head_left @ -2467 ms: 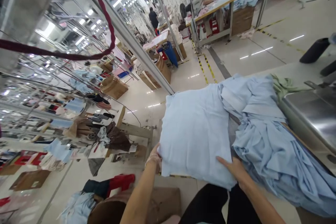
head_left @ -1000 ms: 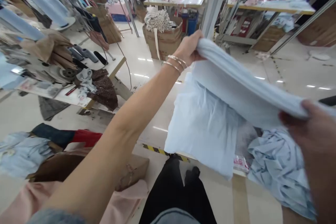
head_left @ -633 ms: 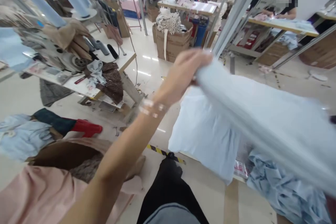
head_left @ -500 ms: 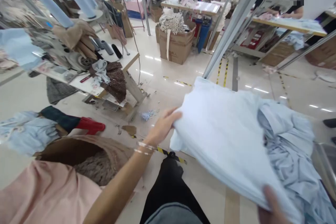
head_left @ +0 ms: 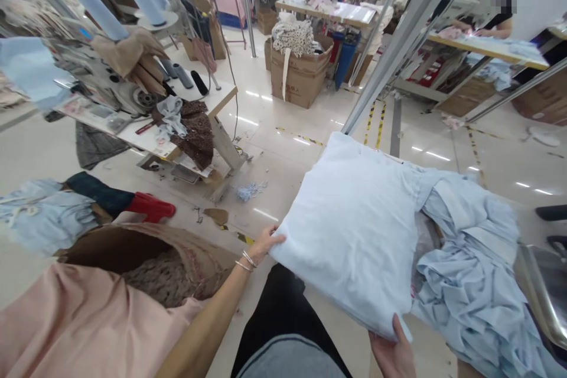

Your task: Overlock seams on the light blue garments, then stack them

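Note:
A stack of light blue fabric pieces (head_left: 349, 224) lies spread in front of me, its near edge between my two hands. My left hand (head_left: 267, 242) pinches the left corner, thumb on top and the other fingers underneath. At the near right corner my right hand (head_left: 394, 342) grips the stack, thumb over the top and fingers below. Right beside the stack lies a crumpled heap of light blue garments (head_left: 469, 283), touching its right edge. What supports the stack is mostly hidden under the cloth.
A sewing machine (head_left: 119, 77) stands on a table at the left. Below it is an open carton (head_left: 195, 248), with pink cloth (head_left: 88, 325) in front. A metal post (head_left: 381, 53) rises behind the stack. At the back right a person (head_left: 500, 23) sits at a table.
The stack has come down and nearer to me and now lies flatter. Both hands moved with it, the left downward and the right to the left.

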A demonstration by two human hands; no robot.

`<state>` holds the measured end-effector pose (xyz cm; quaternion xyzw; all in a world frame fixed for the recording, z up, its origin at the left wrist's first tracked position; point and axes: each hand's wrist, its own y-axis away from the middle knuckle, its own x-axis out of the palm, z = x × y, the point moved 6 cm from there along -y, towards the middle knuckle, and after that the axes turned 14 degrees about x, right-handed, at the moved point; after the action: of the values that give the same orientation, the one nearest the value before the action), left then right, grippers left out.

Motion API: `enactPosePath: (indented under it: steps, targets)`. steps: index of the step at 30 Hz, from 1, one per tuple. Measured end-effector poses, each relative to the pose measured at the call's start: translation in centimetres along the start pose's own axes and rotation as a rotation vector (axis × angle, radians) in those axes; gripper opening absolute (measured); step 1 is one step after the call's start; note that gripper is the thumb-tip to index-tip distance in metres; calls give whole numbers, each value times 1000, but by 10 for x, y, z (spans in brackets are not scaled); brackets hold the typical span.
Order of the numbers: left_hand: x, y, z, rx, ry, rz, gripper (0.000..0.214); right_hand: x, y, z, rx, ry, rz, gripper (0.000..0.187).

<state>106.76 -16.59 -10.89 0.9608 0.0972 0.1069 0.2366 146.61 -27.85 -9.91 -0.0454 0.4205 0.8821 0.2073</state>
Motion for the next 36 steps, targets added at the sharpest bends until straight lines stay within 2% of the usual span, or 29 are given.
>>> enactPosePath:
  steps: [3, 6, 8, 10, 12, 13, 17, 20, 22, 25, 30, 36]
  targets:
    - [-5, 4, -3, 82, -61, -38, 37, -19, -1, -7, 88, -32, -89, 50]
    - [-9, 14, -3, 167, -104, -128, 39, -32, 5, -19, 150, 66, -165, 49]
    - [-8, 22, -2, 220, -114, -177, 36, -33, 13, -20, 133, 159, -198, 50]
    - [-8, 28, 0, 251, -116, -217, 34, -23, 23, -9, 59, 263, -217, 46]
    - [-8, 34, 2, 258, -107, -250, 35, 5, 35, 13, -64, 391, -190, 40]
    - [-9, 36, 3, 252, -99, -263, 36, 27, 42, 25, -140, 462, -142, 39]
    - [-14, 43, 7, 166, -36, -279, 34, 144, 80, 69, -492, 732, 192, 34]
    - [-17, 50, 9, 70, 36, -246, 54, 217, 109, 81, -697, 894, 335, 29]
    - [-17, 55, 7, 29, 96, -217, 67, 246, 119, 82, -781, 992, 349, 26]
    - [-15, 60, 2, 7, 173, -182, 75, 263, 123, 78, -850, 1126, 322, 25]
    - [-12, 66, -5, 22, 199, -178, 77, 263, 119, 79, -883, 1263, 301, 21]
    - [-13, 67, -11, 41, 176, -168, 77, 270, 121, 89, -873, 1280, 304, 22]
